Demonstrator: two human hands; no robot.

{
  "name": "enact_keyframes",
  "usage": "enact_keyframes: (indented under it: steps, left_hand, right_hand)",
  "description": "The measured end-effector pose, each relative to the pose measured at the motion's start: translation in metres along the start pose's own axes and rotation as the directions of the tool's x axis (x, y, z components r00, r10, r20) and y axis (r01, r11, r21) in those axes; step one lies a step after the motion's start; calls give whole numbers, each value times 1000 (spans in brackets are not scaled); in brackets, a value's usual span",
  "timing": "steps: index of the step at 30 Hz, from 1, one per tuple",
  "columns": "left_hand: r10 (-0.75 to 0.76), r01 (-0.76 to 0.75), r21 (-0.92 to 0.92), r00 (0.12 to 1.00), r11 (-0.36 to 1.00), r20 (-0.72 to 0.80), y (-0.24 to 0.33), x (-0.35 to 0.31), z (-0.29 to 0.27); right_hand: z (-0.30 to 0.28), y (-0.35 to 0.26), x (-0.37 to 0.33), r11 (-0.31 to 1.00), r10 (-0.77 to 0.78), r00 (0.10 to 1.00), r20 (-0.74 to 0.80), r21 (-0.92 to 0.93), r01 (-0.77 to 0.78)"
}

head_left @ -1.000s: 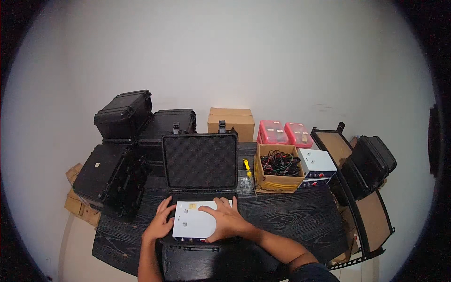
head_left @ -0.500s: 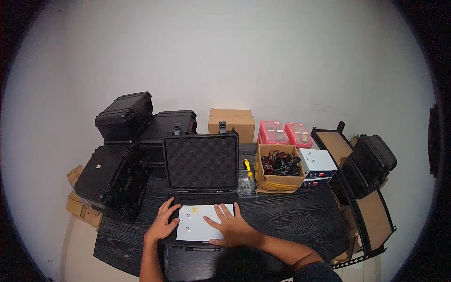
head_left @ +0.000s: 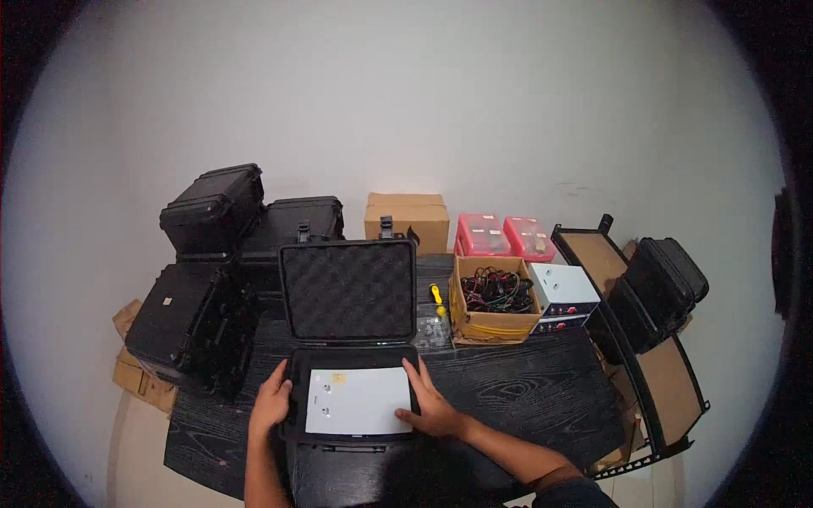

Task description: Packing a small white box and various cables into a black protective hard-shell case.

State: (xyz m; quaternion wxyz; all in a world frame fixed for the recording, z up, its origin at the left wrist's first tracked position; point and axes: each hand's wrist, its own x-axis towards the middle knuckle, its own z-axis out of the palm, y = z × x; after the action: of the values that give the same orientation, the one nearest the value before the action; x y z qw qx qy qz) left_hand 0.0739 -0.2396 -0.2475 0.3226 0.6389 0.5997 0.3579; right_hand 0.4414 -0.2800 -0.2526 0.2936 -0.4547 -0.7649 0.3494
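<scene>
An open black hard case (head_left: pixel 292 360) lies in front of me, its foam-lined lid (head_left: pixel 348 292) standing up at the back. In its base sits a flat white metal box (head_left: pixel 364 402) with a small yellow label and two round fittings on its left part. My left hand (head_left: pixel 271 400) is closed at the left rim of the case, its fingers partly hidden. My right hand (head_left: pixel 434 406) grips the right side, fingers along the rim and the thumb over the edge of the white box.
Stacked black cases (head_left: pixel 186 313) stand at the left on the dark wood-grain table (head_left: pixel 508 398). A cardboard box of cables (head_left: pixel 494 322), a yellow tool (head_left: pixel 437 295), white boxes (head_left: pixel 563 286) and red containers (head_left: pixel 483 234) are at the back right. A black-framed rack (head_left: pixel 648 398) leans beyond the right edge.
Both hands have moved off the top of the white box to the case's sides, the left outward and the right rightward relative to the case. The whole view has shifted slightly.
</scene>
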Motion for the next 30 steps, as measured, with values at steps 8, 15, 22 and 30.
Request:
enact_keyframes:
  steps: [8,15,22,30]
  left_hand:
    - [45,15,384,988,923,-147,-3,-2,-31]
    - [224,44,738,939,673,-261,-14,-5,-45]
    - [252,110,811,919,575,-304,7,-17,-34]
    - [705,-716,277,692,641,158,113,-49,67]
  right_hand:
    - [35,-14,22,999,-37,998,44,21,36]
    - [57,-17,38,988,-151,986,68,-8,152]
    - [-53,-19,71,995,-95,965,-243,-53,84]
    - [-214,81,109,771,204,838,-506,-444,-456]
